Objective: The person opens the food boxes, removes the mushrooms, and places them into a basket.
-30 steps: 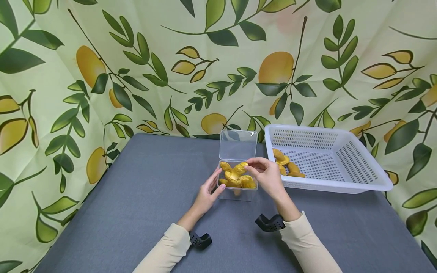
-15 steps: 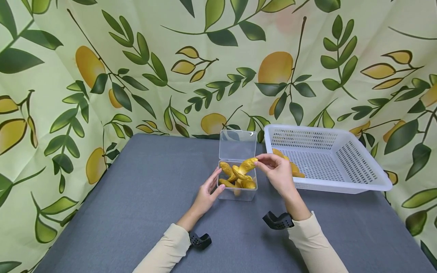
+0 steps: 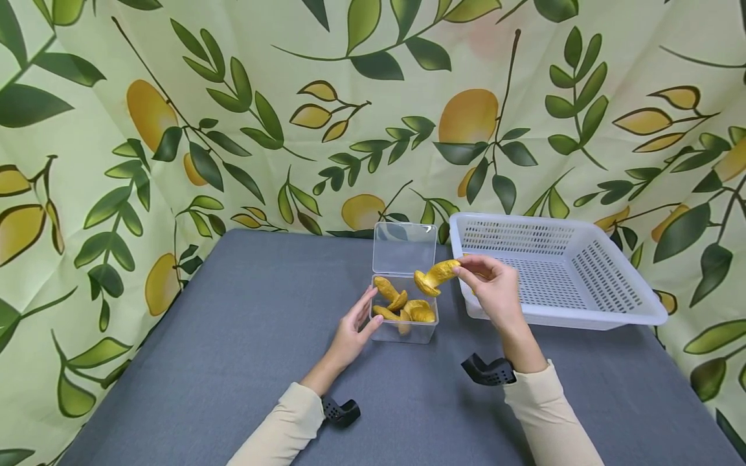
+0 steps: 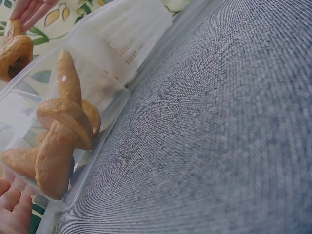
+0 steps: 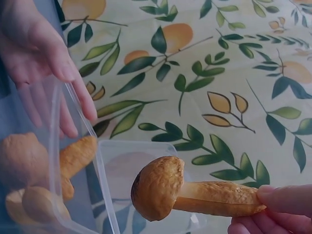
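In the head view my right hand [image 3: 492, 288] pinches a yellow-brown mushroom [image 3: 436, 277] by the stem end. The mushroom's cap points left, over the right rim of a clear plastic box [image 3: 402, 334]. Several more mushrooms [image 3: 418, 311] lie piled in that box, and its lid [image 3: 405, 248] stands raised at the back. My left hand [image 3: 351, 329] rests its extended fingers and thumb against the box's left side. The right wrist view shows the held mushroom [image 5: 158, 187] up close, with a dark patch on the cap's edge.
A white perforated basket [image 3: 583, 318] stands to the right of the box; my right hand hides the mushrooms at its left end. Grey cloth [image 3: 262, 310] covers the table. Behind it hangs a leaf-and-fruit printed curtain [image 3: 408, 90].
My right hand has lifted the mushroom up out of the box and moved it right, toward the basket. My left hand stays at the box.
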Available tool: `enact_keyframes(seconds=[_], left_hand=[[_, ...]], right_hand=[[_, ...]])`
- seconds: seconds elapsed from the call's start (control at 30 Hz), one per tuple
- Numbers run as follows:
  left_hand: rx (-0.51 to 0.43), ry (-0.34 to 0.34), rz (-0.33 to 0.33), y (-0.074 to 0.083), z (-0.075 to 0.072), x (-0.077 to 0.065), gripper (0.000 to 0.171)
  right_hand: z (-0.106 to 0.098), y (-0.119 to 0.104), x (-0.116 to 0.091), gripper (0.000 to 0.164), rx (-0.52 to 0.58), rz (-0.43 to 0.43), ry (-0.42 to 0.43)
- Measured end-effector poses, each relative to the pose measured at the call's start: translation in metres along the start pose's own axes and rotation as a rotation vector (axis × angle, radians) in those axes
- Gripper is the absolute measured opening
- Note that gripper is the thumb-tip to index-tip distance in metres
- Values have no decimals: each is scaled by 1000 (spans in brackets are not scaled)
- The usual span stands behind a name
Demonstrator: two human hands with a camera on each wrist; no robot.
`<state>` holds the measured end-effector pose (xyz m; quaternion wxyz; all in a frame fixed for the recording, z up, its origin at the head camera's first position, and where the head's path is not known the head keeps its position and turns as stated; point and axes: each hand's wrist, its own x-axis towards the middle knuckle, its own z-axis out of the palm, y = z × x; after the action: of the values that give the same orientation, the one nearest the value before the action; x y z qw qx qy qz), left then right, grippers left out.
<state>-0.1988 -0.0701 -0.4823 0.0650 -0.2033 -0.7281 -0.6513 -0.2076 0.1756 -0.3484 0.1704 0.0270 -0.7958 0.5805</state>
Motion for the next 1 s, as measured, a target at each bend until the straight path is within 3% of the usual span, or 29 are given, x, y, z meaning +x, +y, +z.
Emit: enact_keyframes(seconds=[0.53, 0.77, 1.0], left_hand=[[-8, 8, -21, 2, 0, -1, 55], [-4, 3, -15, 2, 0, -1, 56], [0, 0, -3, 2, 0, -1, 55]], right_hand=[[-22, 8, 11, 24, -53, 29, 116], [-33, 15, 16, 25, -20, 23, 181], [-45, 26, 22, 27, -21, 82, 238]])
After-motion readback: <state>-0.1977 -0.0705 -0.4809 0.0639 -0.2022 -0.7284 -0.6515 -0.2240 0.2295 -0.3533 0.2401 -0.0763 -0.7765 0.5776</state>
